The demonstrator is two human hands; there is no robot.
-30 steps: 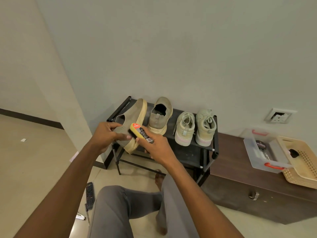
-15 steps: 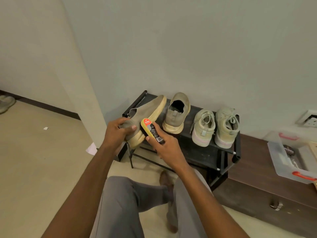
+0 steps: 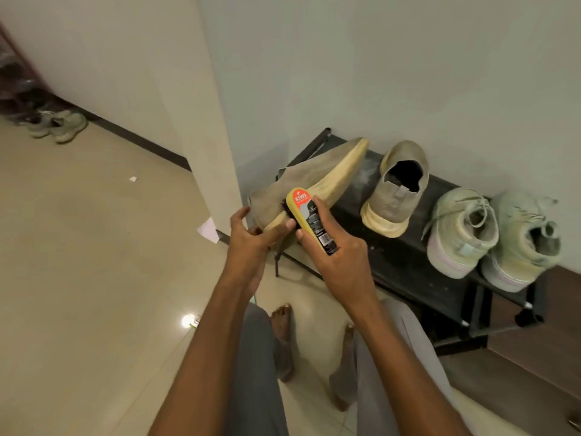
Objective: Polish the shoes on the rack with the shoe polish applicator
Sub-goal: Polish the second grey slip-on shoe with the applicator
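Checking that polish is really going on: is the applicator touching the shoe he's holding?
Touching. In the head view the applicator, gripped by the right hand, has its dark bristle edge pressed against the tilted shoe, no gap showing.

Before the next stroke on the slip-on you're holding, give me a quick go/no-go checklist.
1. Left hand grip on held slip-on at its heel: ok.
2. Right hand grip on applicator: ok.
3. Applicator's dark pad against the shoe's side: ok.
4. Polish actually transferring: cannot tell.
5. Other slip-on and two sneakers on rack, apart from the stroke: ok.
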